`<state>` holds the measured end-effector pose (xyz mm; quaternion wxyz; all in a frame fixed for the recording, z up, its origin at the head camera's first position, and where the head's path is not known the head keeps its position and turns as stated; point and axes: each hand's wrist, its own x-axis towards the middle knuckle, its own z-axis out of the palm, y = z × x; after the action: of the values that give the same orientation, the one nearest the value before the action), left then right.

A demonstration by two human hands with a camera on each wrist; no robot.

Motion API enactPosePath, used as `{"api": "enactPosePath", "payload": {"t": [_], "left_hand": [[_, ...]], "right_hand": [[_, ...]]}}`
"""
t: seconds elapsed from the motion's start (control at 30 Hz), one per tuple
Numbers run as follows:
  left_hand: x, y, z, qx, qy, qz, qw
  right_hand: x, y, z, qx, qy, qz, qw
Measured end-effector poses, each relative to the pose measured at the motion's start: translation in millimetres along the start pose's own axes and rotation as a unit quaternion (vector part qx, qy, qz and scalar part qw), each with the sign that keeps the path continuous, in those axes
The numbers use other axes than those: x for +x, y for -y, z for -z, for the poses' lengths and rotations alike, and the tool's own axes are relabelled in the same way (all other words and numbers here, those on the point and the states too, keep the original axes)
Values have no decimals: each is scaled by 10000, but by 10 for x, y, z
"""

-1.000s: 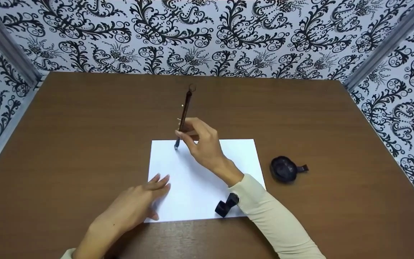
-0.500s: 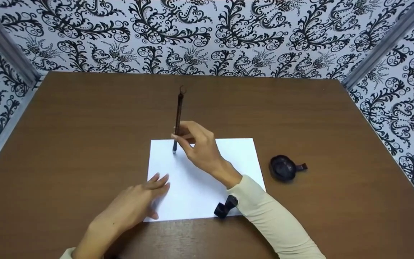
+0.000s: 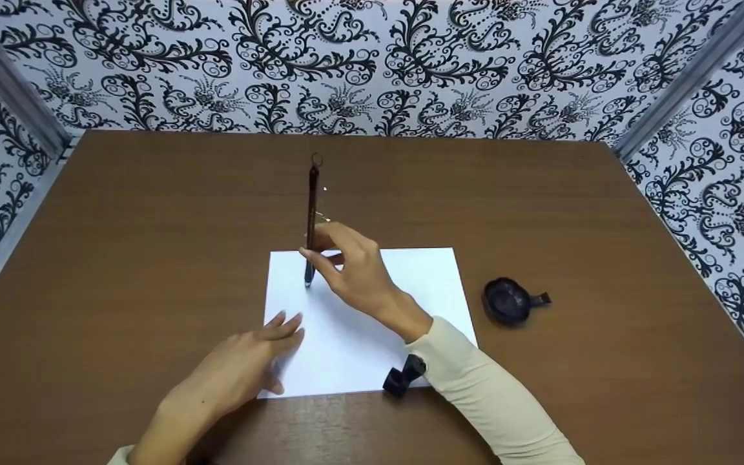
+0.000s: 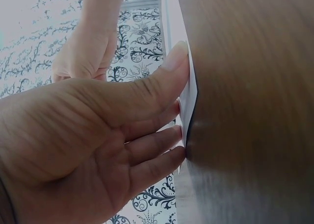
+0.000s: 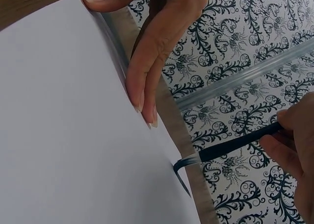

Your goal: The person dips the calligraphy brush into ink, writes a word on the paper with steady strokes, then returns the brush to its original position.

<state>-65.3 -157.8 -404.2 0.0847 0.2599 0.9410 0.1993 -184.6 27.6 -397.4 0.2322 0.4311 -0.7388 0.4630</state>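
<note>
Head view: the right hand [image 3: 359,274] pinches a slim, dark brush [image 3: 312,194], bristles [image 5: 189,160] touching smooth white paper [image 3: 352,361] beneath. The left hand [image 3: 243,361] rests unclenched, below-left of that grip.

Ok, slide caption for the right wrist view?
Brush in the right hand, bristles bent on the paper; left hand at its edge.

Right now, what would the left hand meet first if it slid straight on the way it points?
Probably the right hand, ahead across the white paper; but it looks raised, so the left hand might pass beneath.
</note>
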Motion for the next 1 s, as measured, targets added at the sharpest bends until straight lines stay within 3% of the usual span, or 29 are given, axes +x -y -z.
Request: {"api": "enactPosePath", "payload": {"t": [0.33,0.53,0.73,1.0], "left_hand": [[1,-12,11,-22,-23,-64,10000],[0,-14,12,-7,-48,-113,9999],[-5,5,17,91,-87,-199,9997],[-5,22,9,161,-89,-183,9997]], "right_hand": [[15,98,15,-31,227,119,9997],[78,140,95,25,-87,176,9998],[110,38,134,182,-469,229,9985],[72,-109,98,-52,-464,223,9987]]}}
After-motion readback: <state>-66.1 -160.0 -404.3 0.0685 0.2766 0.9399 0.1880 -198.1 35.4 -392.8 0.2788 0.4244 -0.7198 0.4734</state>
